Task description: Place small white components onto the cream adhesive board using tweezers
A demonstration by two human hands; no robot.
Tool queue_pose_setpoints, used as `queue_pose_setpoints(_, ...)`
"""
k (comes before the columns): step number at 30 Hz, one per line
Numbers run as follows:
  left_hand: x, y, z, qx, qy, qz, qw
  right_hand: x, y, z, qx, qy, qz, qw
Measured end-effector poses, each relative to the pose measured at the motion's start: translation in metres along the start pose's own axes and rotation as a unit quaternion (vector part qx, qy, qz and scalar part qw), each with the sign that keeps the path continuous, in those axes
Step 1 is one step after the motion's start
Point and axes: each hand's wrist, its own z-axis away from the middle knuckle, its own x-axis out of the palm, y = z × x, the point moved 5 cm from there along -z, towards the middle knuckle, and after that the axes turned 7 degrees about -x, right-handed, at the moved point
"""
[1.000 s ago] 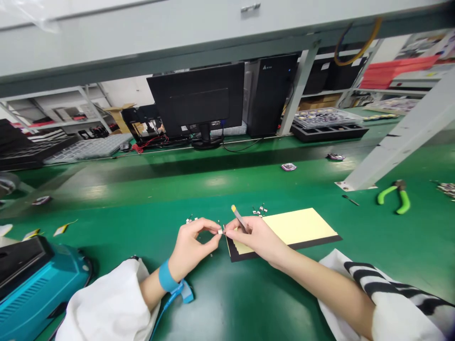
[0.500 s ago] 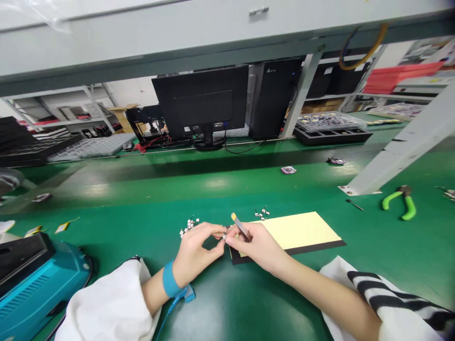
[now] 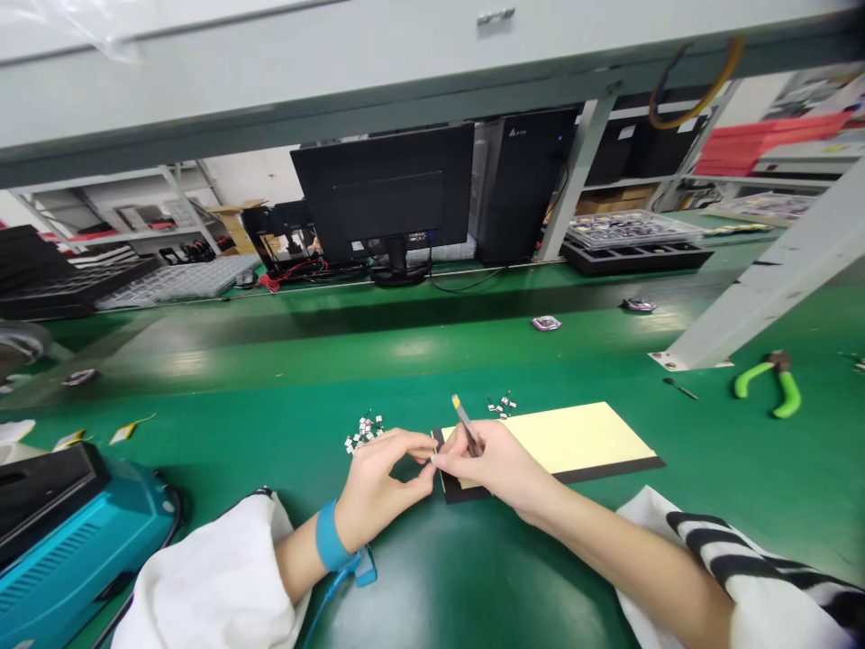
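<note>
My left hand [image 3: 382, 482] and my right hand [image 3: 496, 464] meet over the green table, fingertips pinched together on a tiny white part [image 3: 432, 458]. A slim tool with a yellow end, seemingly tweezers [image 3: 465, 422], is also gripped in my right hand and sticks up and away. Just right of the hands lies a yellow sheet on a black backing [image 3: 574, 437]. Two small heaps of tiny metal parts lie close by, one heap [image 3: 363, 431] left of my hands and the other heap [image 3: 501, 405] at the sheet's far edge. A blue wrist strap [image 3: 331, 545] circles my left wrist.
A teal device [image 3: 74, 541] sits at the near left. Green-handled pliers [image 3: 770, 383] lie at right beside a white slanted frame leg [image 3: 757, 288]. A monitor [image 3: 385, 194], a black computer case [image 3: 517, 185] and trays of parts [image 3: 635, 239] stand along the back.
Both hands stayed pinched together on the small part. The tweezers' yellow end has tilted more upright, and the view has shifted slightly.
</note>
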Motion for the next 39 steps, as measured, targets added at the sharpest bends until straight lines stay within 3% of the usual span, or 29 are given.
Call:
queue_pose_setpoints(5, -0.001, -0.005, 0.000, -0.030, 0.001, 0.039, 0.999, -0.004, -0.002, 0.001, 0.010, -0.036, -0.052, 0.998)
queue_pose_setpoints(10, 0.005, -0.008, 0.002, -0.056, -0.014, 0.043, 0.997, -0.003, 0.003, 0.001, 0.008, -0.011, 0.017, 1.000)
queue_pose_setpoints(13, 0.001, -0.013, -0.005, -0.053, -0.067, 0.042, 0.995, -0.009, -0.001, -0.004, -0.010, 0.009, 0.078, 0.997)
queue_pose_setpoints(15, -0.012, -0.024, -0.016, -0.067, -0.094, 0.016, 0.993, -0.025, -0.007, -0.012, -0.028, 0.029, 0.204, 0.978)
queue_pose_setpoints(18, -0.035, -0.053, -0.031, -0.126, -0.116, -0.061, 0.983, -0.058, -0.011, -0.024, -0.014, 0.048, 0.374, 0.926)
queue_pose_setpoints(22, -0.040, -0.081, -0.035, -0.159, -0.188, -0.156, 0.957, -0.086, -0.010, -0.031, 0.008, 0.059, 0.437, 0.898)
queue_pose_setpoints(25, -0.025, -0.085, -0.028, -0.127, -0.233, -0.195, 0.944, -0.075, -0.014, -0.027, -0.001, 0.040, 0.456, 0.889)
queue_pose_setpoints(27, -0.015, -0.086, -0.024, -0.095, -0.253, -0.210, 0.940, -0.055, -0.015, -0.021, -0.004, -0.034, 0.454, 0.890)
queue_pose_setpoints(30, -0.009, -0.085, -0.020, -0.059, -0.262, -0.214, 0.939, -0.028, -0.011, -0.011, -0.007, -0.144, 0.479, 0.866)
queue_pose_setpoints(34, -0.016, -0.083, -0.023, -0.064, -0.225, -0.163, 0.959, -0.015, -0.004, -0.001, -0.029, -0.154, 0.530, 0.833)
queue_pose_setpoints(39, -0.017, -0.078, -0.025, -0.138, -0.146, -0.012, 0.980, -0.001, 0.001, 0.008, -0.017, -0.183, 0.592, 0.785)
